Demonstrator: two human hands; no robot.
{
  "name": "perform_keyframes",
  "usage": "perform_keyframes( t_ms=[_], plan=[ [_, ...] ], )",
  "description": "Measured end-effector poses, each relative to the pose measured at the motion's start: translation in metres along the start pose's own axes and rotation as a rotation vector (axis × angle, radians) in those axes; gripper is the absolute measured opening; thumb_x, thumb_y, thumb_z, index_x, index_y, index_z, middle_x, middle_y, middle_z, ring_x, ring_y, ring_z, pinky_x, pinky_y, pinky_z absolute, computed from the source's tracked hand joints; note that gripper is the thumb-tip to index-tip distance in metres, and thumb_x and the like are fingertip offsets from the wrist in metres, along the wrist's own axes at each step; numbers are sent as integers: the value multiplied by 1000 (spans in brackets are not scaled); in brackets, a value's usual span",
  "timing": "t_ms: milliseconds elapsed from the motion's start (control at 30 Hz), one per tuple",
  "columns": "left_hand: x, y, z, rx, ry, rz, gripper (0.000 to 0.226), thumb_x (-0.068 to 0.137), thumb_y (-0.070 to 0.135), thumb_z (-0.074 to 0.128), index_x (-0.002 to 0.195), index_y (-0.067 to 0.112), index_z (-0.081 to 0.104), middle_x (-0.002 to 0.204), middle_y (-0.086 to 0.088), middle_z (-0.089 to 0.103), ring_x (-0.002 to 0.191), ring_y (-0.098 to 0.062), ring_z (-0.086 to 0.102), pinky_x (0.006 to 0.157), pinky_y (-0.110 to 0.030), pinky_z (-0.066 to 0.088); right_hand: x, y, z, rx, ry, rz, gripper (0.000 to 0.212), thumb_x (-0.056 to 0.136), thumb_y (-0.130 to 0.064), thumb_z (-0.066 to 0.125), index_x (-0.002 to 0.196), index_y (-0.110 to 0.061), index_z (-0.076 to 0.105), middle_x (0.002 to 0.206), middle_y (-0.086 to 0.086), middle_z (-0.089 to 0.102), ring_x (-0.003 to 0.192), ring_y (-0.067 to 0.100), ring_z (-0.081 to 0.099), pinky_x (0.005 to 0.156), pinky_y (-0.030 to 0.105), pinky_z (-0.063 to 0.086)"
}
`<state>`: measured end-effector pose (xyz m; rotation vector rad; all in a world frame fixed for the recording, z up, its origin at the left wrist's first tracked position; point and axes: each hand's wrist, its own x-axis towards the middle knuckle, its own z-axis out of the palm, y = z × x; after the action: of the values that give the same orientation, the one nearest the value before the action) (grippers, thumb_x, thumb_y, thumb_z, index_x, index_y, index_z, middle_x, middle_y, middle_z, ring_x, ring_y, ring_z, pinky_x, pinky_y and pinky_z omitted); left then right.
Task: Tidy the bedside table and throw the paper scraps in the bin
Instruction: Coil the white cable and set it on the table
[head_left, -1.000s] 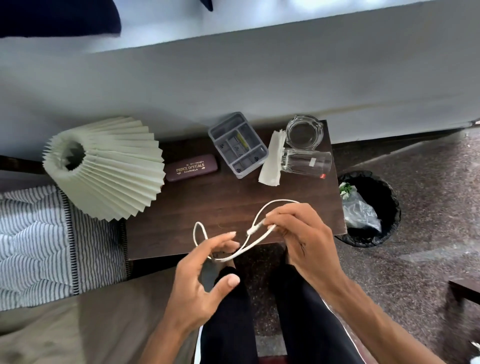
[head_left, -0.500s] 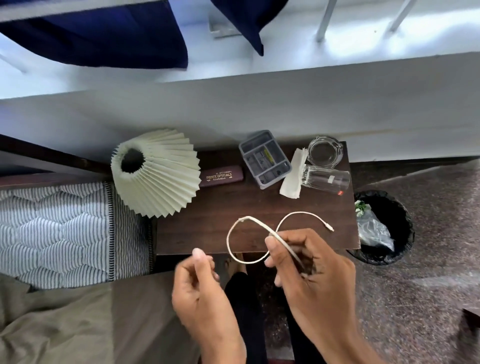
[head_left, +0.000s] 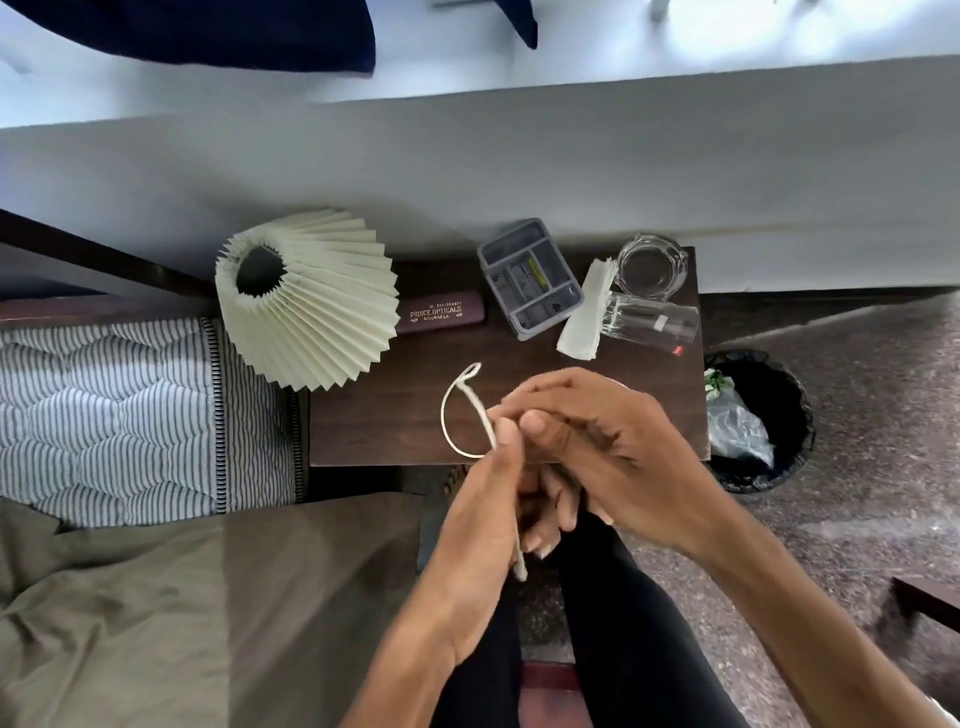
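Observation:
A white cable is looped above the front edge of the dark wooden bedside table. My left hand pinches it between thumb and fingers, and one end hangs below that hand. My right hand closes on the cable from the right, touching the left hand. On the table's back half lie a folded paper tissue, a glass tumbler on its side, a glass ashtray, a grey compartment tray and a maroon spectacle case. The black bin stands right of the table.
A pleated cream lampshade lies tilted at the table's left end. A striped pillow and an olive sheet cover the bed at left. A pale wall runs behind the table. Plastic and scraps sit in the bin.
The two hands have come together over the table's front edge. The cable's wide loops have shrunk into one small loop, its free right end now hidden by my right hand.

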<state>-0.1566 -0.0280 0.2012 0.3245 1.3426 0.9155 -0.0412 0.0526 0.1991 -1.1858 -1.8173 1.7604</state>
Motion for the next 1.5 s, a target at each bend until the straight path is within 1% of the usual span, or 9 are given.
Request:
perform_keyframes(
  t_ms=[167, 300, 400, 500, 700, 933, 1067, 1300, 1500],
  plan=[
    [-1, 12, -5, -27, 48, -13, 56, 98, 54, 33, 86, 10, 65, 54, 1, 35, 43, -6, 24, 44, -20, 18, 37, 6, -19, -85, 114, -80, 41, 97, -5, 58, 131, -29, 60, 122, -11, 62, 107, 12, 63, 87, 33, 55],
    [-7, 25, -9, -106, -27, -106, 57, 92, 63, 32, 73, 15, 55, 52, 1, 27, 44, -9, 14, 45, -26, 8, 55, 34, 8, -301, -208, -329, 51, 85, -6, 72, 132, -19, 60, 141, 3, 55, 140, 14, 41, 117, 41, 33],
    [-8, 28, -17, -168, 25, -101, 54, 94, 60, 36, 74, 14, 55, 54, 1, 33, 46, -10, 17, 51, -30, 10, 42, 52, 34, -114, -196, -142, 15, 93, -3, 59, 95, -13, 70, 94, -10, 68, 94, -3, 60, 89, 18, 46],
    [-7, 29, -28, -307, 105, -98, 50, 98, 51, 41, 74, 13, 63, 57, 1, 43, 44, -7, 26, 51, -27, 17, 30, 72, 39, -144, -93, -18, 28, 99, -23, 50, 76, -37, 56, 70, -24, 59, 69, -2, 56, 70, 14, 42],
    [11, 26, -38, -647, 178, -29, 45, 101, 42, 43, 103, 6, 69, 76, -3, 68, 54, -5, 58, 51, -17, 52, -24, 86, 51, -297, -190, 102, 18, 100, -33, 55, 115, -29, 64, 94, -16, 68, 89, 3, 65, 85, 31, 53],
    [44, -14, -37, 27, 277, 116, 59, 96, 50, 34, 120, 4, 63, 107, -14, 75, 95, -23, 74, 82, -25, 59, -51, 38, 37, -449, -288, -77, 27, 100, -46, 49, 110, -27, 65, 90, -13, 64, 83, 6, 60, 72, 24, 51],
    [33, -31, -34, 277, 24, 41, 58, 96, 50, 28, 100, 11, 71, 87, -7, 76, 77, -23, 73, 71, -24, 57, -18, 13, 6, -482, -341, -185, 17, 94, -34, 63, 105, -25, 72, 91, -15, 71, 82, -1, 63, 76, 14, 51],
    [17, -19, -29, -49, -270, -154, 100, 86, 73, 4, 69, 2, 71, 64, -21, 71, 32, -15, 53, 39, -26, 37, 36, 41, -3, -26, -202, 45, 15, 81, -17, 82, 92, -15, 72, 82, 2, 74, 76, 14, 69, 74, 28, 54],
    [33, 3, -26, -195, -50, 52, 82, 95, 60, 15, 103, 3, 74, 100, -19, 77, 72, -22, 75, 62, -22, 59, 0, 85, 29, -365, -413, 88, 19, 99, -35, 50, 105, -25, 65, 97, -6, 71, 89, 8, 68, 84, 37, 56]
  ],
)
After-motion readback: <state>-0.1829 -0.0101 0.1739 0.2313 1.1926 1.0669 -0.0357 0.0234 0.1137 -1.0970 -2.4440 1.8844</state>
